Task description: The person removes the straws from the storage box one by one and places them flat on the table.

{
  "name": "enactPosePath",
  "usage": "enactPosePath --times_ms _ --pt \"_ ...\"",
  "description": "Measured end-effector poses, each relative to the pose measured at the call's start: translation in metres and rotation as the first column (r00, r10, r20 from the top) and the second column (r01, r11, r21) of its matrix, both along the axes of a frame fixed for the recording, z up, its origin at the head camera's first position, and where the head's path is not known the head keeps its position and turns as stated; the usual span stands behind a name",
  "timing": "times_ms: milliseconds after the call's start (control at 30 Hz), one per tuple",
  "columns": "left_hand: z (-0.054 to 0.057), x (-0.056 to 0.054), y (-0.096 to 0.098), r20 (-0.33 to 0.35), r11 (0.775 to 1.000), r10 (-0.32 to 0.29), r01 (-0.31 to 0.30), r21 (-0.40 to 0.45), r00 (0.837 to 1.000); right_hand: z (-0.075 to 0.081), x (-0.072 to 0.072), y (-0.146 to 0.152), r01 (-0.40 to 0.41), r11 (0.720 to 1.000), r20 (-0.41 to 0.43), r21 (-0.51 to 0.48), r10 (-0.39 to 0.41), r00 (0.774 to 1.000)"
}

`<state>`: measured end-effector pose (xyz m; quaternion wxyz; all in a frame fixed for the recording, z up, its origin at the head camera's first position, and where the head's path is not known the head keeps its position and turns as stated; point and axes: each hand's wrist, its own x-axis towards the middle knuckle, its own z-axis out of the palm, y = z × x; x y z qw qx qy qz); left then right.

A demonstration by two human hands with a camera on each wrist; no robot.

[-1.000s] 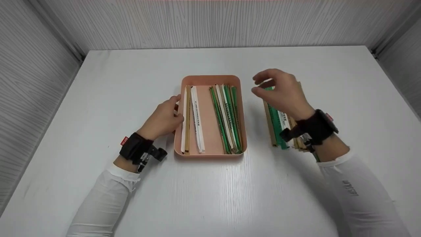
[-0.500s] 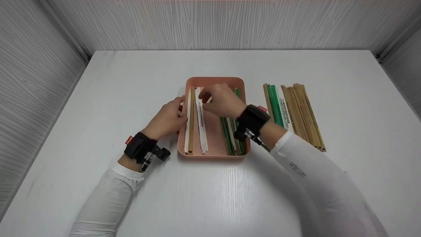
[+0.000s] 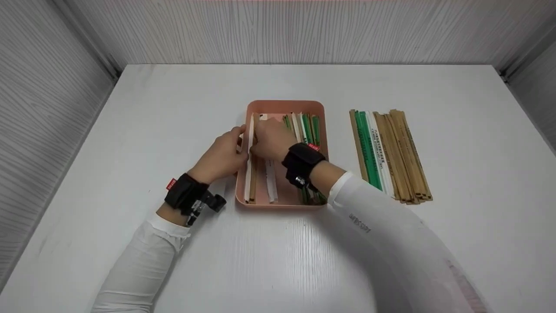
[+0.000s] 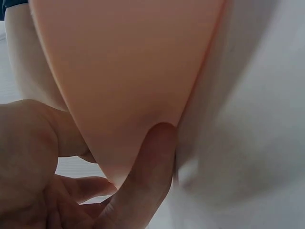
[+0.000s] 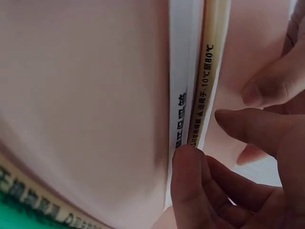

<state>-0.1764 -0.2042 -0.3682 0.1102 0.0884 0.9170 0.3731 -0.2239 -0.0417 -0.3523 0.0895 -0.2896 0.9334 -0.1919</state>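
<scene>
A pink tray (image 3: 285, 191) holds straws in paper wrappers. My left hand (image 3: 220, 157) grips its left wall, with a finger along the outside in the left wrist view. My right hand (image 3: 274, 138) reaches into the left half with curled fingers. In the right wrist view, one fingertip (image 5: 186, 167) touches a white wrapped straw (image 5: 180, 52); another is right beside a brown wrapped straw (image 5: 215, 28). I cannot tell whether they pinch either straw. Another white wrapped straw (image 3: 248, 182) lies along the left wall.
Several green, white and brown wrapped straws (image 3: 316, 130) lie along the tray's right side, partly covered by my right wrist. To the right, a row of wrapped straws (image 3: 399, 156) lies flat on the white table (image 3: 278, 261), which meets a grey wood-grain panel (image 3: 278, 32) behind.
My right hand has moved left from above the straw row at the right, over the tray, and down among the straws in its left half. My left hand stays at the tray's left wall.
</scene>
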Motion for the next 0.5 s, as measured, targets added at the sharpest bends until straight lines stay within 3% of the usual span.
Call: enactPosePath --times_ms 167,500 --pt "0.0004 -0.0001 0.001 0.003 1.0 0.003 -0.003 -0.013 1.0 0.0003 0.0022 -0.0027 0.016 0.995 -0.04 0.102 -0.012 0.999" --pt "-0.0014 -0.0011 0.0003 -0.012 1.0 0.009 -0.009 -0.006 1.0 0.0037 0.0028 -0.002 -0.004 0.978 -0.084 0.209 0.022 0.996"
